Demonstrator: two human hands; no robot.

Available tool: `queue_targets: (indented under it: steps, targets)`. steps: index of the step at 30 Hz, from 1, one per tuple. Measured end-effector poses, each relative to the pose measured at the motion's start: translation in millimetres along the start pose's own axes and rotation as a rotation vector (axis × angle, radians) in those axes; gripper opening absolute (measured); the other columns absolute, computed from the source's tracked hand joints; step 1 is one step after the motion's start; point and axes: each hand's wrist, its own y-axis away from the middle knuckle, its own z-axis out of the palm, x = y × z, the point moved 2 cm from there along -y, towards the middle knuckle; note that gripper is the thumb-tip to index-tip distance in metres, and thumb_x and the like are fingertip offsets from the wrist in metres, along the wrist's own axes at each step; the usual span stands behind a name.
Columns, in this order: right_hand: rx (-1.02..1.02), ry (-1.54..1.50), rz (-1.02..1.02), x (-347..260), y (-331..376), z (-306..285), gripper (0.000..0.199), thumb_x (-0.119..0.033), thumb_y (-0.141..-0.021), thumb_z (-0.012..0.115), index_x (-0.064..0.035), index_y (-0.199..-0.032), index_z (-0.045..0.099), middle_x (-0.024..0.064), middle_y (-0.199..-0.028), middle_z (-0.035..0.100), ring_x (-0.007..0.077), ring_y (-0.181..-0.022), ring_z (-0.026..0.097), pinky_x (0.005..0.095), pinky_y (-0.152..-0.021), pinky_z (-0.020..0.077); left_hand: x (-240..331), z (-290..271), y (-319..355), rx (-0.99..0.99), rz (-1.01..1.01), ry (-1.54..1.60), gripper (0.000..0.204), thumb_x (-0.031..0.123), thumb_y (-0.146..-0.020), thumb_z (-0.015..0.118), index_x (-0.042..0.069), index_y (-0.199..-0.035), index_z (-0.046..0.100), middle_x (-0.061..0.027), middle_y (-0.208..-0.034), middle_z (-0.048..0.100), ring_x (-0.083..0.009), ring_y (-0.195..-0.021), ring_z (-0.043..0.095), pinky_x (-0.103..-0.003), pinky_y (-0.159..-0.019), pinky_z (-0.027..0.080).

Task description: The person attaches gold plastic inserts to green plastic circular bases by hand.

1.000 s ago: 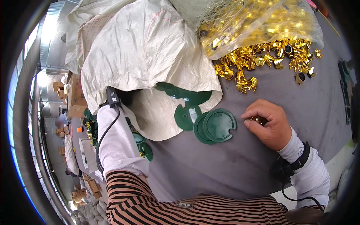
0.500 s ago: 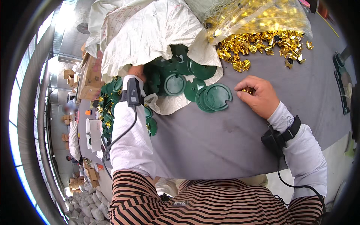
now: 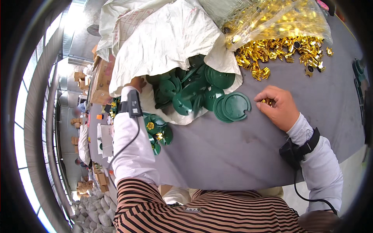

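At the left side of the mouth of a white woven sack (image 3: 167,42), my left hand (image 3: 136,83) touches the fabric; its fingers are mostly hidden by the flap. Round green plastic discs (image 3: 173,87) with notched rims spill from the sack, some smeared by motion. A small overlapping stack of green discs (image 3: 236,106) lies on the table between my hands. My right hand (image 3: 278,105) rests beside that stack, its fingers curled around small shiny gold pieces (image 3: 268,101). Below my left wrist, several green discs (image 3: 165,134) carry gold pieces.
A clear plastic bag (image 3: 287,23) of gold pieces lies at the far right, with a loose gold pile (image 3: 272,52) spilling from it. A grey cloth covers the table (image 3: 225,155). Cardboard boxes (image 3: 101,81) stand at the left. Cables hang from both wrist devices.
My left hand has moved out from among the discs to the sack's left edge. Green discs have shifted and tumbled at the mouth. My right hand keeps its hold on the gold pieces.
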Motion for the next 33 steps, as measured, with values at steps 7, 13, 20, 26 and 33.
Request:
queue_targets:
  steps: [7, 13, 20, 26, 33]
  targets:
    - [-0.005, -0.023, 0.062, 1, 0, -4, 0.010, -0.004, -0.076, 0.066, -0.0032, -0.086, 0.066, 0.0075, -0.075, 0.058, 0.0197, -0.066, 0.057, 0.0294, -0.060, 0.0444, -62, 21, -82, -0.028, -0.009, -0.138, 0.056, 0.035, -0.085, 0.063, 0.006, -0.130, 0.045, -0.0182, -0.123, 0.055, -0.0294, -0.111, 0.056, -0.040, -0.096, 0.045]
    - [0.009, -0.064, 0.008, 2, -4, -1, 0.010, 0.000, -0.076, 0.065, -0.0023, -0.086, 0.065, 0.0068, -0.077, 0.059, 0.0177, -0.064, 0.056, 0.0272, -0.058, 0.0440, -95, 50, -100, -0.056, -0.047, -0.269, 0.056, 0.037, -0.086, 0.060, 0.007, -0.131, 0.045, -0.0186, -0.125, 0.054, -0.0302, -0.112, 0.056, -0.040, -0.097, 0.044]
    - [-0.024, -0.094, 0.067, 2, -3, -2, 0.011, 0.001, -0.076, 0.064, -0.0016, -0.087, 0.065, 0.0074, -0.079, 0.060, 0.0181, -0.066, 0.057, 0.0271, -0.060, 0.0442, -107, 45, -73, -0.030, -0.090, -0.457, 0.057, 0.040, -0.087, 0.057, 0.008, -0.132, 0.044, -0.0190, -0.126, 0.053, -0.0311, -0.113, 0.055, -0.040, -0.097, 0.044]
    - [-0.007, -0.042, -0.018, 5, 1, -4, 0.012, 0.001, -0.075, 0.063, -0.0022, -0.087, 0.065, 0.0075, -0.078, 0.059, 0.0187, -0.067, 0.057, 0.0276, -0.060, 0.0443, -96, 34, -49, 0.006, -0.080, -0.618, 0.057, 0.042, -0.088, 0.055, 0.008, -0.133, 0.044, -0.0194, -0.127, 0.053, -0.0319, -0.114, 0.054, -0.040, -0.098, 0.043]
    - [-0.022, -0.058, 0.009, 7, 2, -2, 0.011, -0.001, -0.076, 0.064, -0.0030, -0.087, 0.065, 0.0078, -0.078, 0.059, 0.0195, -0.067, 0.057, 0.0286, -0.059, 0.0443, -80, 49, -65, 0.018, -0.029, -0.780, 0.058, 0.044, -0.089, 0.052, 0.009, -0.134, 0.044, -0.0199, -0.128, 0.052, -0.0328, -0.115, 0.054, -0.040, -0.098, 0.042]
